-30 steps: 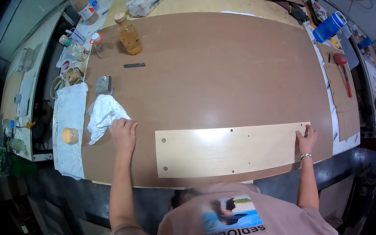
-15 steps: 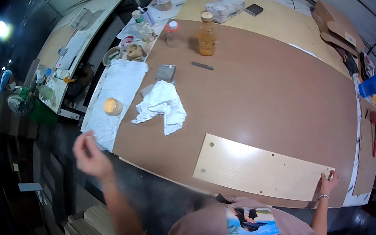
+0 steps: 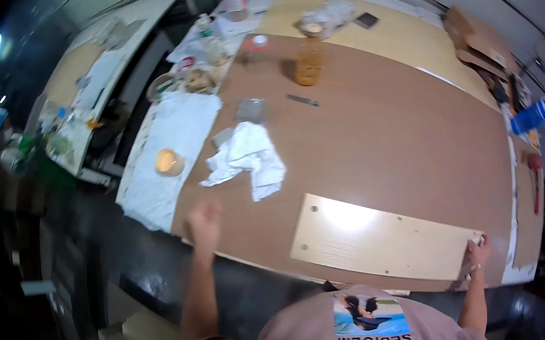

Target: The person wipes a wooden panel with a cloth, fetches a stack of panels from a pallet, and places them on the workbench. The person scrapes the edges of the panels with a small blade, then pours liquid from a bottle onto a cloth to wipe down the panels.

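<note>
A long pale wooden panel (image 3: 378, 238) with several small holes lies along the near edge of the brown-topped table (image 3: 393, 147). My right hand (image 3: 480, 253) is closed on the panel's right end, its fingertips bent over the corner. Over the table's near left edge hangs my left hand (image 3: 205, 221), smeared by motion; its fingers cannot be made out, and it is apart from the panel. Closest to it are a crumpled white cloth (image 3: 254, 158) and an open jar (image 3: 168, 162) with orange-yellow contents, which stands on a white sheet (image 3: 167, 129).
A bottle of amber liquid (image 3: 308, 62), a clear white-capped bottle (image 3: 259, 49), a grey block (image 3: 251, 109) and a short metal strip (image 3: 303, 100) sit toward the far left. A blue container (image 3: 531, 115) and a red-handled tool (image 3: 535, 180) lie at the right.
My left hand has moved right, from beside the white sheet to the table's near edge. My right hand stays on the panel's right end. The whole view has shifted slightly.
</note>
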Demonstrator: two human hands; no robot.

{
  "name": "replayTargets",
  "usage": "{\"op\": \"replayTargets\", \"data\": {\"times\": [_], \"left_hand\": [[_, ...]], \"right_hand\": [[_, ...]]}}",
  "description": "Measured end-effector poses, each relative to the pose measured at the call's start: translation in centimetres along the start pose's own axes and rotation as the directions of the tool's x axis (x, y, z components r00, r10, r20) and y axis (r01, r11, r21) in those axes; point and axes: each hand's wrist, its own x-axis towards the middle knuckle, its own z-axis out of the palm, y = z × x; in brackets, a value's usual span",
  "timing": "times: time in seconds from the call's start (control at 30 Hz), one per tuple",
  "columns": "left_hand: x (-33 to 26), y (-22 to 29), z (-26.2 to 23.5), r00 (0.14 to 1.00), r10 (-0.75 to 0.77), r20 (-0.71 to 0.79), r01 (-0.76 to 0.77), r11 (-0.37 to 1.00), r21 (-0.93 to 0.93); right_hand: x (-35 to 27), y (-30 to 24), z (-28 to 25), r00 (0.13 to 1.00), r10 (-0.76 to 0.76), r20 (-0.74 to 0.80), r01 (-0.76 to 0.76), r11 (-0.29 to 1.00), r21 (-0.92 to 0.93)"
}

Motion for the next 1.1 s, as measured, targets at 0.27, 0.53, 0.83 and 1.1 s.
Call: {"op": "replayTargets", "data": {"times": [0.27,0.53,0.83,1.1], "left_hand": [[-6.7,5.7,6.8,0.923,0.036,0.383,-0.043,0.999,0.008],[7.1,6.8,8.9,0.924,0.304,0.230,-0.375,0.835,0.402],[15.1,10.9,12.3,0.735,0.649,0.197,-0.662,0.622,0.418],[24.2,4.7,12.3,0.631,0.735,0.249,-0.742,0.477,0.471]], "right_hand": [[-4.5,-7.4,4.4,0.998,-0.062,-0.012,0.047,0.861,-0.507],[-5.4,-7.5,4.9,0.987,-0.144,-0.066,0.074,0.790,-0.608],[-5.4,-7.2,4.9,0.988,-0.131,-0.084,0.055,0.796,-0.603],[-5.3,-7.3,5.5,0.992,-0.073,-0.100,0.003,0.824,-0.567]]}}
